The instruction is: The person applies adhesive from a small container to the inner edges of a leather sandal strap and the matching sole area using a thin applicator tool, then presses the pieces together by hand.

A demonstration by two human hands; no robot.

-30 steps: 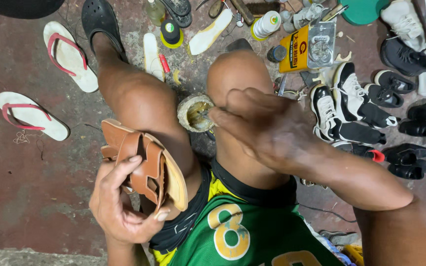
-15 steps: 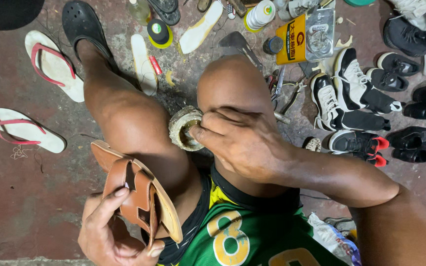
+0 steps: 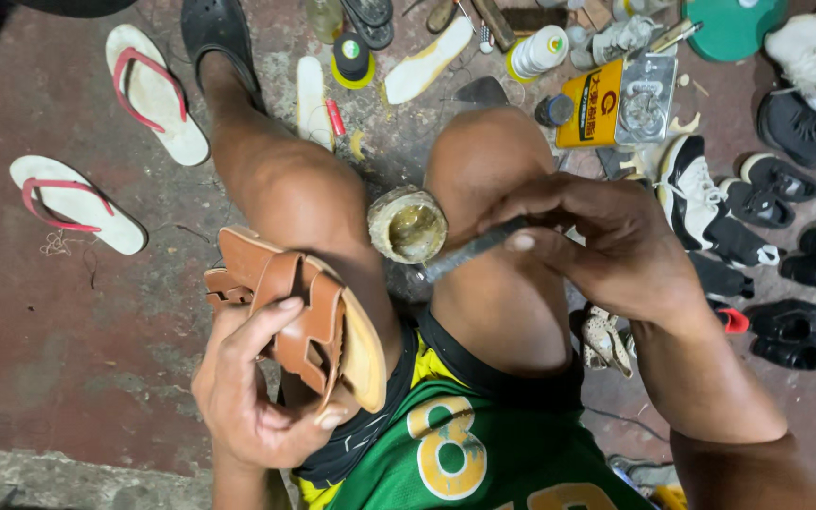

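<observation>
Whereas half a second ago the right hand was bunched directly over the small round glue tin, it is now sitting to the right of the tin, leaving the yellowish contents exposed. Right hand is closing its fingers and thumb around a thin dark stick, which is slanting down-left with its tip lying just beside the tin's near rim; contact with the rim cannot be told. Tin is resting between the two bare knees. Left hand is sitting lower left, palm up, fingers curling around a tan leather sandal, holding it on edge against the left thigh. Sandal is staying well left of the tin, as before.
</observation>
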